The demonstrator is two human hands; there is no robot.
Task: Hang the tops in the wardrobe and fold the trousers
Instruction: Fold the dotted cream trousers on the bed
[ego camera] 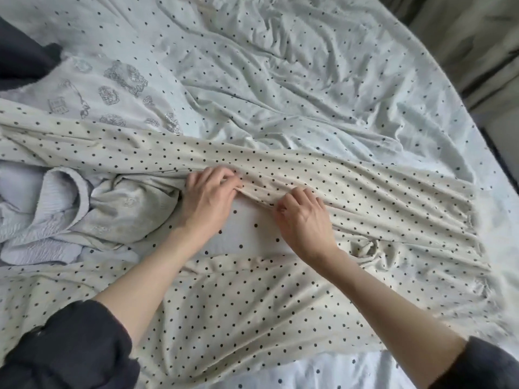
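Cream trousers with black dots (351, 189) lie spread across the bed, one leg running from the left edge to the right, the other (238, 310) lying nearer to me. Both hands grip the inner edge of the far leg near the crotch. My left hand (209, 196) pinches a fold of that edge. A little to its right, my right hand (304, 217) pinches the same edge. A white top with grey printed drawings (112, 91) lies flat at the back left, partly under the trousers.
A crumpled pale grey garment (53, 211) lies at the left beside my left hand. A dark garment (22, 60) sits at the far left corner. The dotted white bedsheet (309, 66) is wrinkled. The bed's edge (477, 130) curves down the right side.
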